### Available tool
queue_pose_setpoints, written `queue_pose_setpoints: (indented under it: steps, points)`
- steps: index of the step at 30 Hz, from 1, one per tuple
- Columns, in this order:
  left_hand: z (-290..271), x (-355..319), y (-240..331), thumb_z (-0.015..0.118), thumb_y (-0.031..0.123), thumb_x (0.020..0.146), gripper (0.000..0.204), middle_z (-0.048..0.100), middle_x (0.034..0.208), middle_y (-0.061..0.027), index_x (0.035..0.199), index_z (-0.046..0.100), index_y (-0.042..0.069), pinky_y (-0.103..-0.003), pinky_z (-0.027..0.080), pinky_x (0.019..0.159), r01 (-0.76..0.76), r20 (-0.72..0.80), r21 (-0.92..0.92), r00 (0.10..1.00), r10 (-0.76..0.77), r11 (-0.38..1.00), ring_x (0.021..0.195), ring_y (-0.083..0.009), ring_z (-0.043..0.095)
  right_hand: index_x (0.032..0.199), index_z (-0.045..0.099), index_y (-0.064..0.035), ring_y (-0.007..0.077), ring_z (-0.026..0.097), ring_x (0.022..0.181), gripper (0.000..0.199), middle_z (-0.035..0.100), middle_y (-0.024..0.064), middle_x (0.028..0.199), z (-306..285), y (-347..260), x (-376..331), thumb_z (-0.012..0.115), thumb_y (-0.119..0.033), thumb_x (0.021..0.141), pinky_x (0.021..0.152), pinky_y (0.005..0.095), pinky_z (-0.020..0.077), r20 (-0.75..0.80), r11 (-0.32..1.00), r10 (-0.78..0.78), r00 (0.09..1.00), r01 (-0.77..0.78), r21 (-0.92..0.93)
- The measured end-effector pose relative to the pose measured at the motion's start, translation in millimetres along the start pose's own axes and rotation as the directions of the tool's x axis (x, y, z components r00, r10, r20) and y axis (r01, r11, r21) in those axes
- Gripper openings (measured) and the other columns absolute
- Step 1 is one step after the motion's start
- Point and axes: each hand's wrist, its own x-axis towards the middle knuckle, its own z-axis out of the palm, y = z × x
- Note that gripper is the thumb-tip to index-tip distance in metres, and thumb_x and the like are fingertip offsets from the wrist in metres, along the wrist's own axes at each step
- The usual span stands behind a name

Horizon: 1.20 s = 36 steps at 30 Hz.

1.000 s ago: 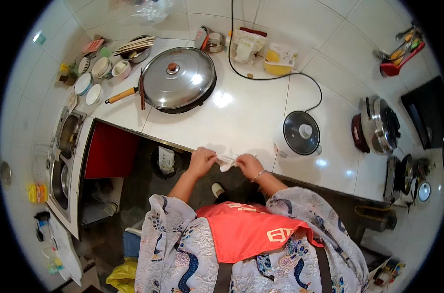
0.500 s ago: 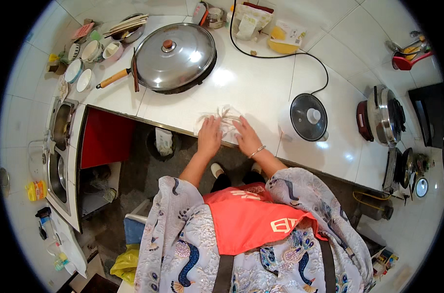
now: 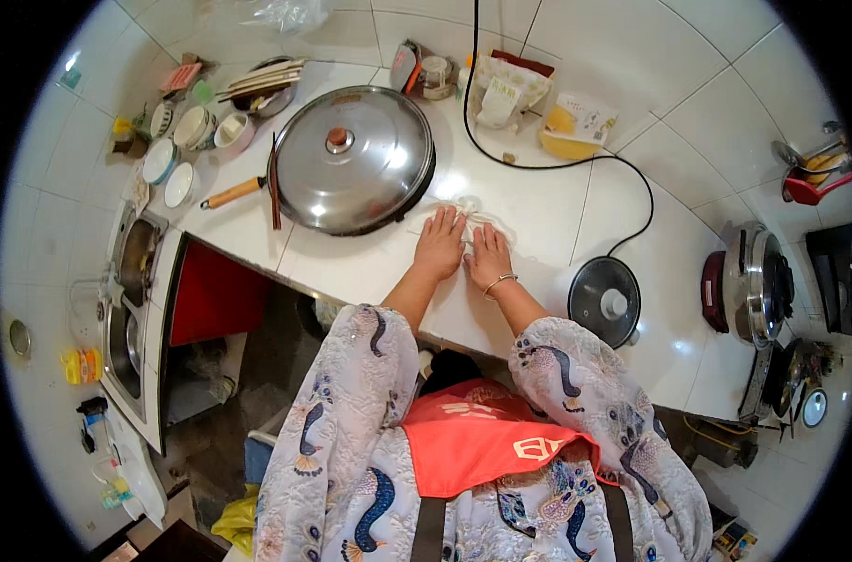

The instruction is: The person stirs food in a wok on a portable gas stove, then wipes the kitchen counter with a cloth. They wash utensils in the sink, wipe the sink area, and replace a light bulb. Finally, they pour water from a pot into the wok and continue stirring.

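Note:
A crumpled whitish cloth (image 3: 472,214) lies on the white tiled countertop (image 3: 351,272), largely covered by my hands. My left hand (image 3: 440,245) presses flat on its left part with the fingers stretched forward. Close beside it, my right hand (image 3: 488,257), with a bangle at the wrist, lies flat on the right part, fingers also extended. Both hands are open and rest on top of the cloth without gripping it. Just left of them stands a large wok (image 3: 234,193) with a wooden handle, under a shiny domed lid (image 3: 370,155).
Chopsticks (image 3: 275,187) lie across the wok handle. A small lidded electric pot (image 3: 602,304) with a black cord (image 3: 538,167) stands to the right. Bowls (image 3: 180,185) and a sink (image 3: 126,342) are at left. Food packets (image 3: 576,126) lean at the back wall; a cooker (image 3: 758,286) sits far right.
Both hands have slid forward over the countertop with the cloth, farther from its front edge, and have come closer together. The view has shifted slightly.

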Motion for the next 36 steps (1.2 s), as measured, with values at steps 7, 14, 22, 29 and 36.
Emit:
queue_pose_setpoints:
  steps: [7,14,22,29,36]
  points:
    - [-3.1,117.0,-12.8,0.045,0.029,0.093,0.053,0.024,0.151,-0.0111,0.142,0.035,0.014,-0.045,0.018,0.112,0.038,0.071,-0.067,0.997,-0.033,0.997,0.14,-0.0308,0.02,0.144,0.025,-0.0074,0.0426,0.013,0.138,0.071,0.015,0.0198,0.152,-24.4,12.1,77.9,0.053,-0.033,0.085,0.113,0.046,0.01,-0.03,0.995,0.1,0.995,-0.101,-0.027]
    - [1.8,83.6,-18.6,0.046,0.026,0.092,0.052,0.025,0.15,-0.0138,0.14,0.037,0.008,-0.042,0.018,0.113,0.097,0.098,-0.206,0.992,-0.078,0.974,0.139,-0.0312,0.021,0.142,0.023,0.0027,0.0298,0.016,0.14,0.075,0.019,0.0199,0.151,-27.4,22.7,116.0,0.051,-0.038,0.086,0.114,0.0437,0.0097,0.08,0.968,-0.004,0.997,0.024,-0.25]
    - [-28.3,-99.5,-52.5,0.049,0.029,0.092,0.055,0.025,0.15,-0.0138,0.139,0.035,0.005,-0.04,0.017,0.114,0.083,0.051,-0.205,0.996,-0.074,0.975,0.14,-0.0273,0.02,0.143,0.019,0.0035,0.0396,0.015,0.138,0.084,0.019,0.0237,0.149,12.1,-57.9,-14.0,0.055,-0.045,0.085,0.112,0.0505,0.0114,0.113,0.953,-0.228,0.967,0.245,-0.179]
    - [-61.4,-211.6,-169.9,0.05,0.028,0.09,0.051,0.033,0.146,-0.0152,0.134,0.041,0.003,-0.044,0.024,0.11,0.185,-0.04,-0.086,0.981,-0.188,0.979,0.137,-0.0287,0.027,0.144,0.015,0.0031,0.0387,0.012,0.139,0.081,0.014,0.0221,0.151,70.7,-193.1,-39.2,0.052,-0.041,0.087,0.113,0.0503,0.0057,0.216,0.889,-0.434,0.875,0.455,-0.055]
    - [-107.5,-179.5,-342.5,0.046,0.025,0.092,0.047,0.034,0.145,-0.0132,0.135,0.041,0.006,-0.045,0.026,0.108,0.239,-0.145,0.01,0.961,-0.235,0.971,0.135,-0.0282,0.03,0.145,0.013,0.0014,0.0335,0.007,0.141,0.077,0.008,0.0177,0.153,113.2,-351.2,68.8,0.043,-0.044,0.091,0.114,0.0458,0.0047,0.162,0.924,-0.358,0.92,0.374,-0.082]
